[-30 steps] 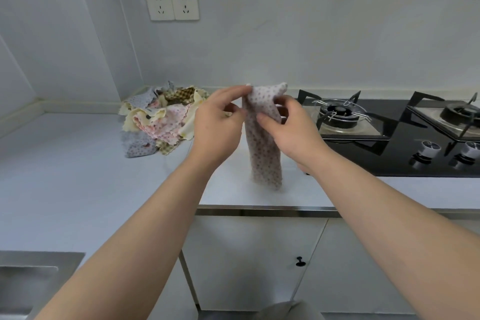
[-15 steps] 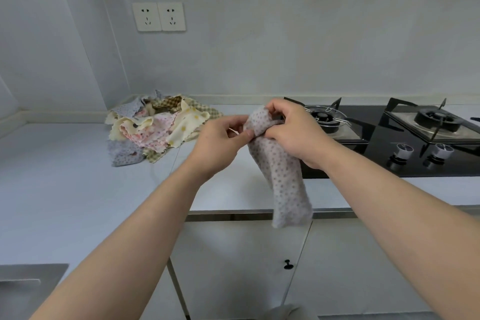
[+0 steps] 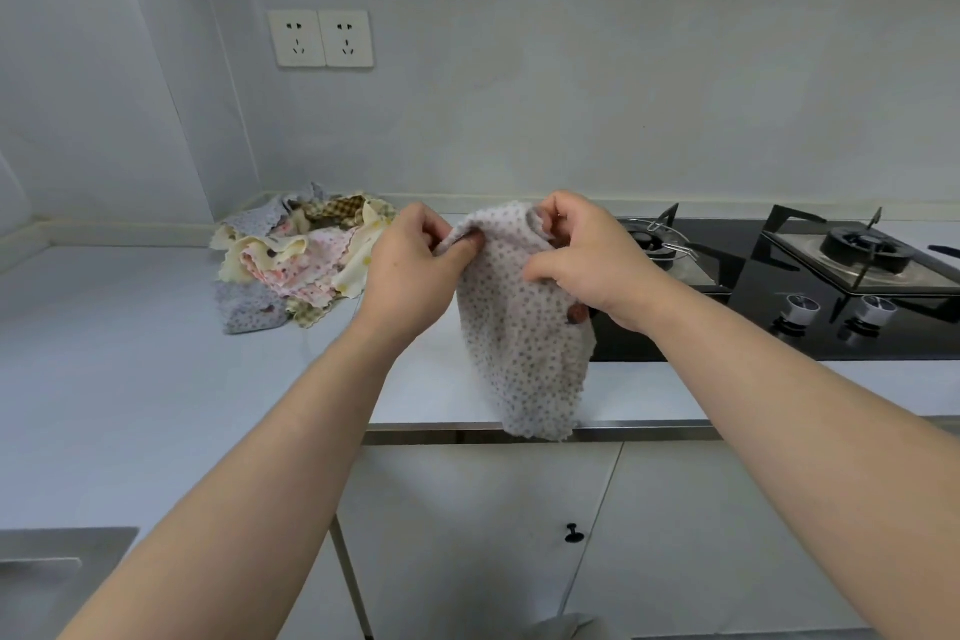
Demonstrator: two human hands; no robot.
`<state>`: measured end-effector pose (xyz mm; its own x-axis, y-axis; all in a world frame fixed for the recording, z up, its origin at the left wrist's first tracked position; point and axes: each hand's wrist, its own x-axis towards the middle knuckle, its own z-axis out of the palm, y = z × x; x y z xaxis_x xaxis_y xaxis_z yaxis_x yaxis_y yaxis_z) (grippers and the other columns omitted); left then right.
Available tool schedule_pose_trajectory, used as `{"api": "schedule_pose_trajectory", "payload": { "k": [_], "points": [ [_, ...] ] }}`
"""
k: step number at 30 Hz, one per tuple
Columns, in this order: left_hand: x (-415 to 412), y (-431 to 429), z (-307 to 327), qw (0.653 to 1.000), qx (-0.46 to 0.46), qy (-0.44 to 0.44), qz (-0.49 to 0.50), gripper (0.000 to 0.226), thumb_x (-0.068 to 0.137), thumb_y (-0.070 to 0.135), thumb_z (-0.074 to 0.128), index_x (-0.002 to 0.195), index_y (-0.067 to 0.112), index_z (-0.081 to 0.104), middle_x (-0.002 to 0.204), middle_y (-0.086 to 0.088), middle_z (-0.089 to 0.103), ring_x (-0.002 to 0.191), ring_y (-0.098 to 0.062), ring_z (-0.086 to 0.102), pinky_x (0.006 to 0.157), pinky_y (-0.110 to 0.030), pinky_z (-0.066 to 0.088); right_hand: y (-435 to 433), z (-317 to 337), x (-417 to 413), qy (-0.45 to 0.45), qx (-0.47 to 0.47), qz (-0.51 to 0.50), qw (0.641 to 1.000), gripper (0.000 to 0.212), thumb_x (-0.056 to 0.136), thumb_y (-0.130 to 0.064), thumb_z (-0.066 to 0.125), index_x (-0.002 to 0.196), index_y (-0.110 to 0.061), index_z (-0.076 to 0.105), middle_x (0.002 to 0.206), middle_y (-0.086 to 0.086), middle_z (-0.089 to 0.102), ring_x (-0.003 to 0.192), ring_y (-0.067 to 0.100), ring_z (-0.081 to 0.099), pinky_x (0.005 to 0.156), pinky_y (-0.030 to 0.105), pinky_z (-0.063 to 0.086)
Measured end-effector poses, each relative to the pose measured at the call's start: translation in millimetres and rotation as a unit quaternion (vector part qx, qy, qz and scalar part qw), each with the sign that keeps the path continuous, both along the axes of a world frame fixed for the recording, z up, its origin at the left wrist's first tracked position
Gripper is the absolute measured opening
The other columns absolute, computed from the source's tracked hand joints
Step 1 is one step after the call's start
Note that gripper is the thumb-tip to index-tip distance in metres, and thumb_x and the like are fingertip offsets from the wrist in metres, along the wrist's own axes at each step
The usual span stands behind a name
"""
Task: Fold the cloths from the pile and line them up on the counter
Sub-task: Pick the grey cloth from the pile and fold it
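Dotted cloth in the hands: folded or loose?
Loose, not folded. The dotted cloth hangs bunched in the air, its top pinched by the left hand and right hand.

A pale wall [image 3: 571, 68] fills the background. Two white sockets [image 3: 320, 38] sit side by side on it, upper left. At right lies a black glass hob [image 3: 727, 333] with two gas burners under black pan supports: a left burner [image 3: 652, 242], partly hidden, and a right burner [image 3: 860, 247]. Two silver dials [image 3: 798, 309] stand close together near the hob's front edge. Below are white cupboard doors [image 3: 467, 535]; a small black knob [image 3: 574, 533] sits just beside a seam between two of them. A steel sink [image 3: 47, 582] shows bottom left.
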<state>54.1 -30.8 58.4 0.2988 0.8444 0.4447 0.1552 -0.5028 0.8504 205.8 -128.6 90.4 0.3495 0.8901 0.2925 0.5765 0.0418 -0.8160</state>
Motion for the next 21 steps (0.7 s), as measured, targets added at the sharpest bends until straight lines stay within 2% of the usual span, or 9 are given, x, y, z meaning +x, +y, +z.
{"api": "schedule_pose_trajectory", "payload": {
  "k": [2, 5, 7, 9, 11, 13, 15, 18, 21],
  "points": [
    [-3.3, 2.7, 3.2, 1.000, -0.013, -0.026, -0.004, 0.025, 0.087, 0.028, 0.073, 0.083, 0.020, 0.050, 0.072, 0.005, 0.050, 0.064, -0.015, 0.049, 0.067, -0.048, 0.053, 2.8, 1.4, -0.5, -0.009, -0.005, -0.009, 1.000, 0.040, 0.074, -0.007, 0.077, 0.096, -0.029, 0.052, 0.097, 0.002, 0.062, 0.081, 0.015, 0.056, 0.072, 0.039, 0.050],
    [-11.6, 8.5, 9.4, 0.999, -0.003, -0.046, 0.010, 0.024, 0.086, 0.018, 0.075, 0.088, 0.025, 0.051, 0.085, 0.009, 0.054, 0.072, -0.010, 0.052, 0.065, -0.031, 0.048, 5.9, 6.9, 3.3, -0.028, -0.027, -0.026, 0.999, 0.044, 0.077, -0.021, 0.084, 0.115, -0.025, 0.063, 0.099, -0.010, 0.061, 0.096, 0.009, 0.060, 0.080, 0.026, 0.048],
    [-18.0, 12.6, 13.6, 0.999, 0.014, -0.043, 0.009, 0.025, 0.085, 0.009, 0.074, 0.095, 0.021, 0.054, 0.090, 0.010, 0.054, 0.077, -0.006, 0.053, 0.069, -0.024, 0.044, 7.9, 10.2, 10.3, -0.003, -0.053, -0.022, 0.998, 0.040, 0.074, -0.032, 0.087, 0.108, -0.019, 0.070, 0.099, 0.000, 0.070, 0.097, 0.018, 0.067, 0.085, 0.033, 0.053],
    [-24.0, 17.5, 16.2, 0.999, 0.018, -0.029, 0.020, 0.028, 0.083, 0.006, 0.073, 0.101, 0.018, 0.056, 0.094, 0.009, 0.055, 0.082, -0.007, 0.054, 0.074, -0.024, 0.045, 7.1, 12.5, 14.2, 0.040, -0.069, 0.000, 0.997, 0.041, 0.068, -0.040, 0.089, 0.097, -0.017, 0.072, 0.100, 0.007, 0.074, 0.099, 0.025, 0.070, 0.091, 0.042, 0.055],
    [-28.8, 22.4, 17.9, 0.999, 0.015, -0.015, 0.047, 0.028, 0.081, 0.012, 0.075, 0.104, 0.020, 0.060, 0.097, 0.009, 0.060, 0.086, -0.010, 0.058, 0.076, -0.028, 0.050, 8.4, 13.4, 16.8, 0.074, -0.061, 0.005, 0.995, 0.040, 0.066, -0.042, 0.088, 0.092, -0.017, 0.070, 0.100, 0.006, 0.074, 0.098, 0.022, 0.070, 0.093, 0.038, 0.053],
    [-31.6, 24.8, 19.3, 0.997, 0.018, 0.012, 0.071, 0.021, 0.081, 0.023, 0.076, 0.098, 0.024, 0.065, 0.092, 0.010, 0.065, 0.084, -0.009, 0.061, 0.068, -0.028, 0.050, 9.6, 14.3, 17.8, 0.107, -0.044, -0.003, 0.993, 0.029, 0.076, -0.032, 0.084, 0.094, -0.015, 0.069, 0.099, 0.007, 0.073, 0.094, 0.021, 0.069, 0.086, 0.034, 0.053],
    [-34.9, 25.1, 21.1, 0.993, 0.044, 0.070, 0.087, 0.011, 0.082, 0.031, 0.073, 0.079, 0.024, 0.066, 0.074, 0.009, 0.064, 0.071, -0.011, 0.060, 0.057, -0.026, 0.043, 10.4, 15.2, 18.1, 0.123, -0.041, -0.020, 0.991, 0.021, 0.082, -0.026, 0.080, 0.096, -0.018, 0.066, 0.099, 0.005, 0.071, 0.083, 0.018, 0.066, 0.063, 0.030, 0.053],
    [-41.1, 28.9, 22.6, 0.977, 0.060, 0.171, 0.111, 0.032, 0.083, 0.043, 0.068, 0.071, 0.013, 0.064, 0.065, -0.002, 0.061, 0.062, -0.019, 0.056, 0.054, -0.031, 0.040, 12.0, 14.9, 18.8, 0.123, -0.028, -0.058, 0.990, 0.018, 0.085, -0.024, 0.078, 0.093, -0.024, 0.062, 0.094, -0.001, 0.065, 0.067, 0.011, 0.051, 0.043, 0.023, 0.035],
    [-45.2, 34.8, 23.6, 0.979, 0.021, 0.167, 0.114, 0.033, 0.084, 0.036, 0.059, 0.074, 0.005, 0.052, 0.064, -0.005, 0.049, 0.058, -0.020, 0.043, 0.054, -0.032, 0.033, 16.3, 13.9, 19.2, 0.155, -0.010, -0.072, 0.985, 0.016, 0.089, -0.024, 0.074, 0.101, -0.018, 0.065, 0.105, 0.004, 0.066, 0.082, 0.018, 0.059, 0.040, 0.022, 0.039]
  ]
}}
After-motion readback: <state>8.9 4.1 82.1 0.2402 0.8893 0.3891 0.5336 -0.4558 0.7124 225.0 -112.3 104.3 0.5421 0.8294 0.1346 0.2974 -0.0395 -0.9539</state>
